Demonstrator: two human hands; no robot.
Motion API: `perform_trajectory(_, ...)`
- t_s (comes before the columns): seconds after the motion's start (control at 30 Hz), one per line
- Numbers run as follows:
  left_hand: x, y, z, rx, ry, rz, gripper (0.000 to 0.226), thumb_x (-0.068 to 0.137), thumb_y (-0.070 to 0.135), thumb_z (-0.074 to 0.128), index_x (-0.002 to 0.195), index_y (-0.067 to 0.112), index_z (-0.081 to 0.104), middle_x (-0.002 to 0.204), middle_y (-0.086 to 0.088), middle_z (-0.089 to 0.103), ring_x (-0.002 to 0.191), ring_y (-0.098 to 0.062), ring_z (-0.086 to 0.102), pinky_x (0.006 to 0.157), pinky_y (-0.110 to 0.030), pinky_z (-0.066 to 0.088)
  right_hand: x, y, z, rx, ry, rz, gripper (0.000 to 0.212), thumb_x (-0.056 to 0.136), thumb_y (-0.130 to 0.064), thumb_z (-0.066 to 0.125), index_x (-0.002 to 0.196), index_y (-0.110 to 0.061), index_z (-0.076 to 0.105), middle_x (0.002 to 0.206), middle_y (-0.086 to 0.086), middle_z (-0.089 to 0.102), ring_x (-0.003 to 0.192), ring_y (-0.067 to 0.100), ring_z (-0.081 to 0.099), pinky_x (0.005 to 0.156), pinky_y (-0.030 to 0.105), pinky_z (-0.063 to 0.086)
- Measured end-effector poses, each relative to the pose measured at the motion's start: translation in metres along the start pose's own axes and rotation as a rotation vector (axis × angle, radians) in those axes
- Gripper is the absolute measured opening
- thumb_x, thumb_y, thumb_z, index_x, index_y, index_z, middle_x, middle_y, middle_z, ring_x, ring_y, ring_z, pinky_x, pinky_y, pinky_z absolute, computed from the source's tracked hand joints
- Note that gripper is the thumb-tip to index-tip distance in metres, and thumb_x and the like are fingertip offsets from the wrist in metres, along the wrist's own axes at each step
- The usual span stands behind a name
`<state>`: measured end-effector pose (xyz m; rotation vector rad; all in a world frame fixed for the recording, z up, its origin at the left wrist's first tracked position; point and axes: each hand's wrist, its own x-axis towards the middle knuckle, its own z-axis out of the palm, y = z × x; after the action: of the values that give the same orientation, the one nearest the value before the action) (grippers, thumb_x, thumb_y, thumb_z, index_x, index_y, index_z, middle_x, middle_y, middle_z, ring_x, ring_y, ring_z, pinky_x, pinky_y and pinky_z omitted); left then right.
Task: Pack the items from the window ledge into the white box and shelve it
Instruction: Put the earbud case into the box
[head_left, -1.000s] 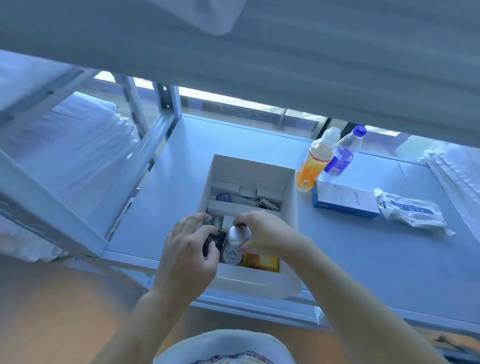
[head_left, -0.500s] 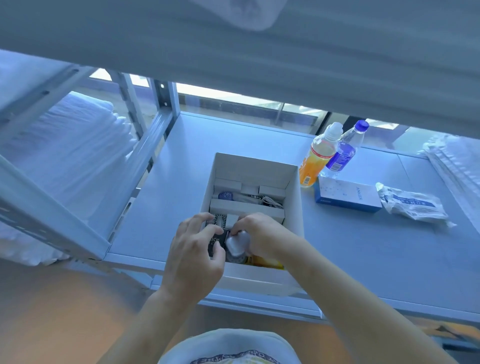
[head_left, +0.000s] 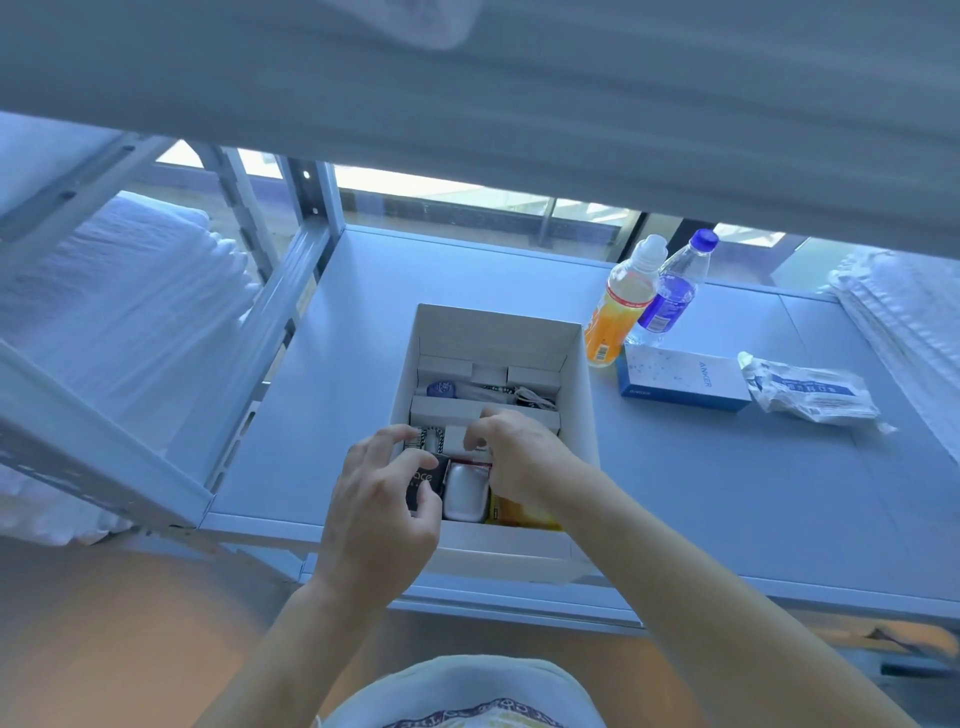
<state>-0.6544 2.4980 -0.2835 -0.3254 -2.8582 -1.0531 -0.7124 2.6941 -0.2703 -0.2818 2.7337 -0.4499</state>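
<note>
The open white box (head_left: 583, 395) stands on the pale metal shelf (head_left: 311, 426), near its front edge. Cardboard dividers, a blue item and cables fill its far half. My left hand (head_left: 379, 512) pinches a black pack (head_left: 425, 480) in the near left corner. A silver-white case (head_left: 466, 492) lies flat beside it, next to a yellow pack (head_left: 522, 513). My right hand (head_left: 522, 457) curls over the case's right edge; whether it grips anything is hidden.
An orange drink bottle (head_left: 615, 317), a blue-labelled water bottle (head_left: 675, 296), a white and blue Anker carton (head_left: 685, 382) and a crumpled white packet (head_left: 813, 397) sit right of the box. Folded white linen (head_left: 104, 312) lies left, more linen (head_left: 906, 322) far right. An upper shelf (head_left: 519, 104) hangs overhead.
The silver case, held upright in my right hand a second ago, now lies flat in the box. My left hand stays on the black pack. The view has shifted slightly.
</note>
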Motion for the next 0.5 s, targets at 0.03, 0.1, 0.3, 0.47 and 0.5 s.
perform_trajectory(0.03, 0.000, 0.000, 0.000, 0.001, -0.002, -0.002, 0.023, 0.087, 0.014, 0.062, 0.106, 0.018, 0.072, 0.132, 0.005, 0.055, 0.121, -0.019, 0.047, 0.094, -0.036, 0.050, 0.000, 0.002, 0.000, 0.020, 0.016, 0.013, 0.039, 0.084, 0.002, 0.064, 0.116, -0.020, 0.067, 0.110, -0.003, 0.055, 0.102, 0.023, 0.056, 0.082, 0.035, 0.051)
perform_trajectory(0.1, 0.000, 0.001, -0.001, 0.002, -0.005, -0.004, 0.022, 0.087, 0.013, 0.062, 0.105, 0.019, 0.072, 0.132, 0.005, 0.055, 0.120, -0.019, 0.048, 0.092, -0.036, 0.050, -0.002, 0.002, 0.003, 0.125, 0.005, 0.012, 0.030, 0.079, -0.011, 0.071, 0.108, -0.020, 0.068, 0.105, -0.004, 0.059, 0.097, 0.021, 0.059, 0.081, 0.036, 0.055)
perform_trajectory(0.3, 0.000, 0.000, -0.001, 0.004, -0.003, 0.002, 0.020, 0.087, 0.013, 0.063, 0.104, 0.021, 0.072, 0.132, 0.006, 0.055, 0.119, -0.017, 0.046, 0.092, -0.030, 0.045, -0.001, 0.001, 0.007, 0.072, -0.127, -0.013, 0.060, 0.071, -0.028, 0.092, 0.124, -0.028, 0.062, 0.114, -0.004, 0.054, 0.104, 0.023, 0.056, 0.088, 0.041, 0.054)
perform_trajectory(0.47, 0.001, 0.001, -0.001, 0.010, -0.010, 0.001, 0.020, 0.088, 0.014, 0.063, 0.104, 0.021, 0.072, 0.132, 0.007, 0.054, 0.120, -0.015, 0.045, 0.091, -0.025, 0.039, 0.010, 0.000, 0.006, -0.118, -0.131, 0.017, 0.056, 0.090, -0.025, 0.079, 0.142, -0.025, 0.059, 0.125, 0.001, 0.054, 0.114, 0.030, 0.058, 0.093, 0.041, 0.051)
perform_trajectory(0.5, 0.000, 0.000, -0.001, 0.011, -0.010, 0.000, 0.020, 0.087, 0.014, 0.064, 0.104, 0.021, 0.072, 0.132, 0.007, 0.054, 0.119, -0.015, 0.046, 0.091, -0.025, 0.038, 0.011, -0.001, 0.007, -0.140, -0.139, 0.020, 0.055, 0.091, -0.026, 0.077, 0.143, -0.026, 0.059, 0.125, 0.002, 0.055, 0.114, 0.030, 0.058, 0.092, 0.041, 0.052)
